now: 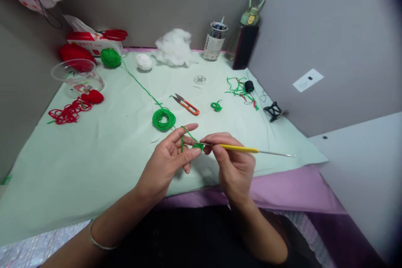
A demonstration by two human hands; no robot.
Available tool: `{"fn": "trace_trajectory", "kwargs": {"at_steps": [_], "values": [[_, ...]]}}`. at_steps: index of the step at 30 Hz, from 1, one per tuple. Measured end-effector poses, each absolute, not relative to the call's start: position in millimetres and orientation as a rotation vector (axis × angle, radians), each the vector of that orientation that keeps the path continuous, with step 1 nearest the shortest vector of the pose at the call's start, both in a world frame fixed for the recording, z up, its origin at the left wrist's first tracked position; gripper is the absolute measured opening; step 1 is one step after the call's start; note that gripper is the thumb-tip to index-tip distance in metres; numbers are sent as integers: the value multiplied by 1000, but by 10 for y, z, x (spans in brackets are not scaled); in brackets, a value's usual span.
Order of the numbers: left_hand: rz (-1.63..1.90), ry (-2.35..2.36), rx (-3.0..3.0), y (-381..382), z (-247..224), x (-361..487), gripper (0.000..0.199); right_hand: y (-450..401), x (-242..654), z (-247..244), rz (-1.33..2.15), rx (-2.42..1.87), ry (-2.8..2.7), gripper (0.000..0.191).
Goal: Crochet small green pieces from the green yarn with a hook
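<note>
My left hand (171, 157) pinches a small piece of green crochet (198, 146) between thumb and fingers, with green yarn looped over its raised index finger. A yellow-handled crochet hook (240, 148) is gripped in my right hand (236, 163), its far metal end pointing right. The hook's working tip meets the crochet piece, partly covered by my fingers. Just beyond my left hand lies a coil of green yarn (163, 119), from which a strand runs back to a green yarn ball (110, 57).
Orange thread snips (186, 104) and a small green crocheted bit (216, 106) lie ahead of my hands. White stuffing (176, 48), a pen jar (215, 42), a phone (246, 47) and a bottle (250, 16) stand at the back. Red yarn (70, 111) and a clear cup (75, 77) are left.
</note>
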State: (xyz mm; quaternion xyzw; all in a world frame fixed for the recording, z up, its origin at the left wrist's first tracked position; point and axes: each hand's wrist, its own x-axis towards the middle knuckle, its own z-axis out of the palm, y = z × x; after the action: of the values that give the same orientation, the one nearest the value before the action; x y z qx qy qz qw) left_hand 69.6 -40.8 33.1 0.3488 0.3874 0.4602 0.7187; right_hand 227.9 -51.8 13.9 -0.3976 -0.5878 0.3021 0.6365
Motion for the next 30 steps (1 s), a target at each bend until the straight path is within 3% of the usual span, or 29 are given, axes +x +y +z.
{"fn": "trace_trajectory", "kwargs": {"at_steps": [4,17,23,30], "values": [[1069,860,863,-406,269,671,36,-502,2277,104,797,-850,-1270,15],[1062,866,886,-412,295,658,42,-466,2308,103,1141,-711,-1056,17],[1086,888,960,-422,264,637,41,-537,2323,136,899,-794,-1264,20],[1159,1005,995,-423,304,683,51,-583,2309,143,323,-826,-1685,22]]}}
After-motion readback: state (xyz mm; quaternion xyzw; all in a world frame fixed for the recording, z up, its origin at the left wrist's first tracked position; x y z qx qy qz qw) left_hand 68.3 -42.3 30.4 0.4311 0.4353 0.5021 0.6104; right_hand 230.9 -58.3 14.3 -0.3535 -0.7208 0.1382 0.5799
